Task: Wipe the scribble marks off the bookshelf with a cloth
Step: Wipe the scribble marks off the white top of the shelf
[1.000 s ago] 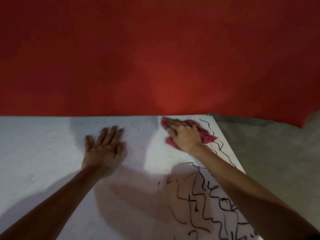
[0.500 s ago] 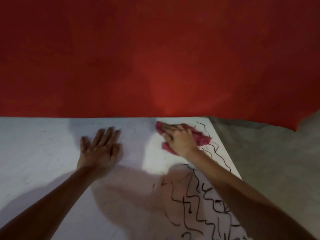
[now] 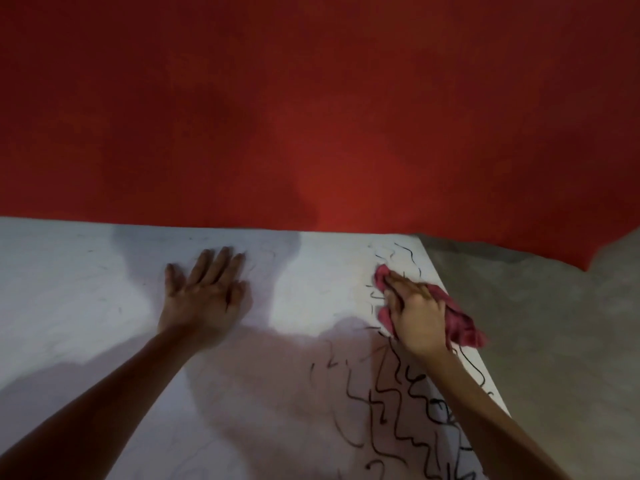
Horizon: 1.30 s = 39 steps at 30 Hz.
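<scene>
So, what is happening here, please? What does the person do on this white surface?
A person is wiping scribble marks off a white bookshelf. The right hand presses a red cloth onto the surface near its far right edge, with a few thin marks around it. The left hand lies flat on the surface, fingers spread, holding nothing. The left part looks mostly clean, but many black scribbles cover the near right part, so the job is not finished.

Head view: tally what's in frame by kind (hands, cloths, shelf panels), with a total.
Hands: 2, left hand and right hand.
Cloths: 1, red cloth under the right hand.
Shelf panels: 1, white bookshelf panel, with black scribbles too tangled to count.
Total: 4.
</scene>
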### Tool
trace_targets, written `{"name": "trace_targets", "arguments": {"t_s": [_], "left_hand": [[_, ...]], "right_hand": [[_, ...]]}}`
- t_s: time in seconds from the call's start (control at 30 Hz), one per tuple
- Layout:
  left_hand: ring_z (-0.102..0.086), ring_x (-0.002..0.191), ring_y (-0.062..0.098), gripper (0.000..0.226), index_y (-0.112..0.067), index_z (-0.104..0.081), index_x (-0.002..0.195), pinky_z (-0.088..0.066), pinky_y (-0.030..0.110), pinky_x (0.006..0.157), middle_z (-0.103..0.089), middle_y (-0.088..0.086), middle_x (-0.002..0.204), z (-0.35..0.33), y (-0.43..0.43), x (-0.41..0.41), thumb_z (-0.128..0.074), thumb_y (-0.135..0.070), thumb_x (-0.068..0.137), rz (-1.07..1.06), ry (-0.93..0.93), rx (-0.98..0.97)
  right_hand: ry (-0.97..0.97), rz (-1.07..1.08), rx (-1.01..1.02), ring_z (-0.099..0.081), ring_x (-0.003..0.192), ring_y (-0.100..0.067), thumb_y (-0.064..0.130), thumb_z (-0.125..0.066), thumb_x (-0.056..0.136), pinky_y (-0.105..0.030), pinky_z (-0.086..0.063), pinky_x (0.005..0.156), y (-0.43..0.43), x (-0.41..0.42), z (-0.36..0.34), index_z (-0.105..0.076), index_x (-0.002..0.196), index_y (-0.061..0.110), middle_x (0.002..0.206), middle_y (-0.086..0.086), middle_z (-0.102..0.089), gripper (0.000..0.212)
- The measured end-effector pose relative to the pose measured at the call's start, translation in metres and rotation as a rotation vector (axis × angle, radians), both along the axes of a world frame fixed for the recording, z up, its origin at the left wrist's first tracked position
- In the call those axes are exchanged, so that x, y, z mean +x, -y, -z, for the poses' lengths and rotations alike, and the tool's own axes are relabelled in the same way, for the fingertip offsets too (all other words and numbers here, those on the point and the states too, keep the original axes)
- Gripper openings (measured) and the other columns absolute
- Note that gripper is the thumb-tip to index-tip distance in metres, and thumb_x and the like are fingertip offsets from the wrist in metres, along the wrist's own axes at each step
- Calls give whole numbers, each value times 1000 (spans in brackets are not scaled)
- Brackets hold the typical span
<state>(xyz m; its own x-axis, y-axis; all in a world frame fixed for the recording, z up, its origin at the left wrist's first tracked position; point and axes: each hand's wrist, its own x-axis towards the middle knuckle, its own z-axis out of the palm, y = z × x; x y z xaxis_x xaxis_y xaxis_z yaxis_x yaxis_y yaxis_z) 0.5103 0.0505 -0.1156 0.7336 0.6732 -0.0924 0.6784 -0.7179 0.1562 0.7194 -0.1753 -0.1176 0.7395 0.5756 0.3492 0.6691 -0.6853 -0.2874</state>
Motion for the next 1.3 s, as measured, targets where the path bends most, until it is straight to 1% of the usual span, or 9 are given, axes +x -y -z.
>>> {"name": "trace_targets", "arguments": {"t_s": [0.1, 0.23, 0.5, 0.77, 0.87, 0.97, 1.07, 1.17, 1.3], "left_hand": [[9, 147, 10, 72, -36, 3, 152, 4, 50, 116, 11, -14, 159, -2, 1, -1, 4, -48, 81, -6, 11, -7], [9, 147, 11, 57, -36, 5, 152, 3, 50, 117, 13, -13, 159, -2, 1, 0, -1, -45, 96, -2, -3, 16], [9, 147, 11, 57, -35, 6, 152, 1, 50, 116, 14, -12, 159, 1, 0, -1, -1, -45, 97, 9, 0, 23], [8, 147, 11, 71, -36, 6, 151, 1, 49, 116, 12, -13, 159, -2, 0, -1, 7, -48, 82, 1, -2, 7], [9, 147, 11, 62, -36, 7, 151, 2, 50, 116, 13, -12, 159, -2, 0, -1, 4, -48, 90, 9, -8, 20], [10, 147, 11, 55, -36, 6, 152, 2, 50, 116, 13, -12, 159, -1, 0, -2, -9, -44, 100, 9, 2, 13], [9, 147, 10, 64, -36, 6, 152, 2, 50, 116, 12, -12, 159, 2, -1, -2, 6, -49, 89, 10, 8, 19], [8, 147, 10, 80, -36, 5, 152, 3, 49, 115, 11, -13, 159, 2, 0, -2, 15, -52, 74, 5, 15, 5], [7, 147, 11, 73, -36, 3, 152, 2, 49, 115, 9, -13, 160, -1, 0, 0, 6, -49, 80, -3, 22, 14]], "right_hand": [[-54, 105, -131, -59, 109, -34, 31, -43, 96, -41, -38, 93, -26, 43, -12, -57, 131, 26, 120, -11, -66, 38], [-213, 281, -180, -52, 116, -38, 29, -47, 98, -41, -33, 100, -53, 87, -25, -57, 126, 16, 122, -20, -60, 33], [-13, 141, 39, -61, 112, -26, 25, -46, 89, -44, -39, 94, 14, -29, -4, -67, 119, 17, 121, -4, -67, 38], [-167, 302, -184, -54, 114, -35, 32, -47, 97, -42, -33, 100, -36, 57, -24, -57, 126, 19, 120, -16, -62, 33], [-213, 335, -169, -52, 116, -35, 32, -49, 96, -43, -32, 101, -45, 64, -24, -57, 122, 14, 119, -18, -61, 33], [-97, 256, -151, -59, 106, -35, 25, -48, 95, -42, -40, 91, -17, 24, -20, -60, 123, 19, 112, -15, -66, 31], [58, 162, 10, -68, 87, -31, 26, -47, 86, -46, -50, 79, 26, -29, -5, -72, 107, 15, 98, -8, -73, 35], [58, 192, 31, -67, 96, -30, 24, -51, 81, -46, -45, 86, 31, -36, 6, -73, 107, 15, 105, -6, -72, 35], [-22, 222, 13, -61, 107, -32, 19, -50, 93, -43, -38, 93, -4, 3, -14, -67, 118, 18, 114, -10, -68, 30]]}}
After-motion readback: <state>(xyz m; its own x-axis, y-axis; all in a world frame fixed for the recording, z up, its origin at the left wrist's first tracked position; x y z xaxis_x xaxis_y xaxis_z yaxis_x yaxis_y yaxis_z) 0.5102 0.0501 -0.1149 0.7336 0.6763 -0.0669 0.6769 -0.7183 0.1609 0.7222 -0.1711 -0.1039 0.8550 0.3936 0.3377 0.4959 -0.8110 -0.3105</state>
